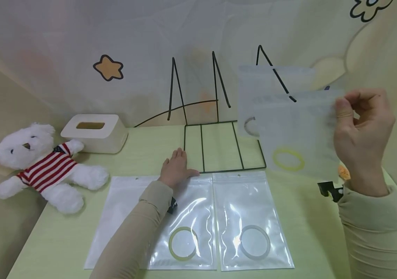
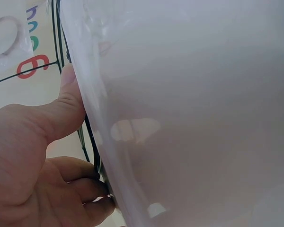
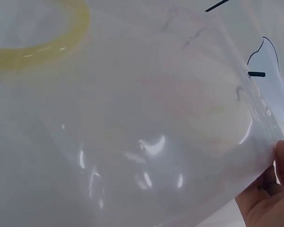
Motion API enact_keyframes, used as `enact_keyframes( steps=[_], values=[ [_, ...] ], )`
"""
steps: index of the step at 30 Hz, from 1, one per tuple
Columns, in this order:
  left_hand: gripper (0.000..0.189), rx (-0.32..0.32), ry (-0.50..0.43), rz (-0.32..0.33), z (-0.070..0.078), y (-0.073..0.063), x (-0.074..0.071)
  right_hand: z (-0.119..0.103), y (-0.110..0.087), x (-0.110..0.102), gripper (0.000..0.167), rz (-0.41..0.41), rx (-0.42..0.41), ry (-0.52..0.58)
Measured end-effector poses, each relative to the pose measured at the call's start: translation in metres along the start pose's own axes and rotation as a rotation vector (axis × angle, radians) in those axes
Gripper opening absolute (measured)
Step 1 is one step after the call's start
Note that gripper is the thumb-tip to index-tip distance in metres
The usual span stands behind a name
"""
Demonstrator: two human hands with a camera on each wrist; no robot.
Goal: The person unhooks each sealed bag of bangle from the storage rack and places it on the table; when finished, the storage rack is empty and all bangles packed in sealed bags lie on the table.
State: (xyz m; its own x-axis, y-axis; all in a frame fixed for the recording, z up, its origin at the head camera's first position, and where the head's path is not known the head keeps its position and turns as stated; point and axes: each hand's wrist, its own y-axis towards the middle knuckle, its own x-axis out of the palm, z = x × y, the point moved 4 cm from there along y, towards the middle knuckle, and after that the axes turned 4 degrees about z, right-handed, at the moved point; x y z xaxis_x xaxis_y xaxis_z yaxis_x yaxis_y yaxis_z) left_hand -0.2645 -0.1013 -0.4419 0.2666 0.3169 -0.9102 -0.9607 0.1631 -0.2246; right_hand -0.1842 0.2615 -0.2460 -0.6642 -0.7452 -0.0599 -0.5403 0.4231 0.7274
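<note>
My right hand [image 1: 365, 124] pinches the right edge of a white zip bag [image 1: 299, 128] between thumb and fingers, holding it up near the tip of the rack's right hook. A yellow ring [image 1: 288, 160] shows inside this bag. Behind it, another bag [image 1: 275, 79] with a greyish ring [image 1: 250, 126] hangs on the same hook. My left hand [image 1: 175, 170] rests at the near left corner of the black wire rack [image 1: 233, 171], fingers along its side and thumb by the front bar. In the left wrist view, a glossy bag [image 2: 203, 118] covers much of the picture.
Flat on the table lie zip bags, one with a yellow ring [image 1: 183, 243], one with a clear ring [image 1: 255, 242], plus another white bag [image 1: 114, 209] partly under my left forearm. A teddy bear [image 1: 48, 166] and a tissue box [image 1: 95, 133] stand left. A printed curtain [image 1: 142, 31] backs everything.
</note>
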Motion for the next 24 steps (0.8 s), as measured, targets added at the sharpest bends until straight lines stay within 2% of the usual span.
enact_keyframes(
  steps=[2,4,10,14,15,21,24],
  values=[
    [0.1,0.002,0.0,0.001,0.0,0.0,0.0,0.0,0.0,-0.001,0.007,-0.001,-0.001,-0.012],
    [0.1,0.002,0.002,0.003,0.0,0.0,0.0,0.0,-0.001,-0.002,0.013,0.013,0.043,-0.005],
    [0.1,0.003,0.001,0.004,-0.001,0.0,0.001,-0.003,-0.002,-0.005,0.009,0.016,0.017,-0.024],
    [0.1,0.001,0.001,0.005,-0.001,0.001,0.001,-0.005,-0.003,-0.006,0.012,0.02,-0.004,-0.001],
    [0.1,0.0,0.0,0.005,-0.001,0.002,0.001,-0.005,-0.003,-0.006,0.017,0.026,0.008,0.013],
    [0.101,-0.003,0.007,0.0,-0.002,0.002,0.003,-0.007,-0.005,-0.009,0.007,0.028,-0.003,0.057],
    [0.1,-0.003,0.006,0.0,-0.002,0.002,0.003,-0.008,-0.006,-0.011,0.01,0.041,0.012,0.073]
  ],
)
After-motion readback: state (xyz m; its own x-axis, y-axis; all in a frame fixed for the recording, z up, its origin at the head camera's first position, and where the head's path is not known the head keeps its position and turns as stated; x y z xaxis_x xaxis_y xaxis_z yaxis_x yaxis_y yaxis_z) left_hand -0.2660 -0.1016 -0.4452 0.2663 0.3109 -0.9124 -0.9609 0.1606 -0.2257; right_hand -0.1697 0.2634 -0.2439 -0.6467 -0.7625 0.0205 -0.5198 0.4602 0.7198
